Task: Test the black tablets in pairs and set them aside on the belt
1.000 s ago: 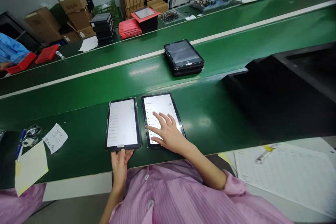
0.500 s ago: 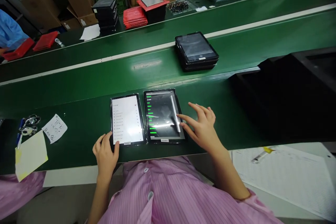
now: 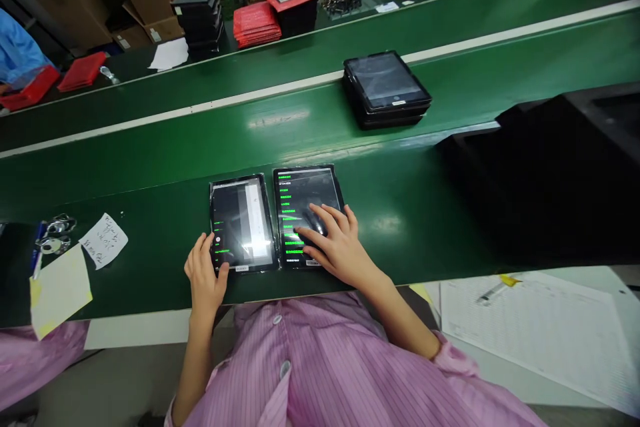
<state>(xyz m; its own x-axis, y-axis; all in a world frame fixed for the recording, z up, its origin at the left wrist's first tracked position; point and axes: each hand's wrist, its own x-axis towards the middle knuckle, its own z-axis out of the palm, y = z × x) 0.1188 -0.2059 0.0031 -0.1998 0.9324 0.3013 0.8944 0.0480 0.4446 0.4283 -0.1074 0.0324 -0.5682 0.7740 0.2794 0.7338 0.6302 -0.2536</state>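
Two tablets lie side by side, screens up, on the green work surface before me. The left tablet [image 3: 243,213] shows a dark screen with a white panel sliding across it and a few green lines. My left hand [image 3: 206,277] rests at its lower left edge, fingers apart, thumb near the bottom corner. On the right tablet [image 3: 313,190] is a black screen with a list of green text. Over its lower half is my right hand [image 3: 340,243], fingers spread, the index fingertip at the list; part of the screen is hidden beneath it.
A stack of tablets [image 3: 385,87] stands on the green belt [image 3: 225,123]. Black boxes [image 3: 550,173] sit at the right. Handwritten notes [image 3: 104,240] and keys [image 3: 56,243] lie at the left. Across the belt are red pouches [image 3: 256,25] and a person's blue sleeve [image 3: 17,50].
My right hand has moved left from the right tablet's edge onto its screen. The left tablet's white list page has turned into a dark screen with a sliding white panel.
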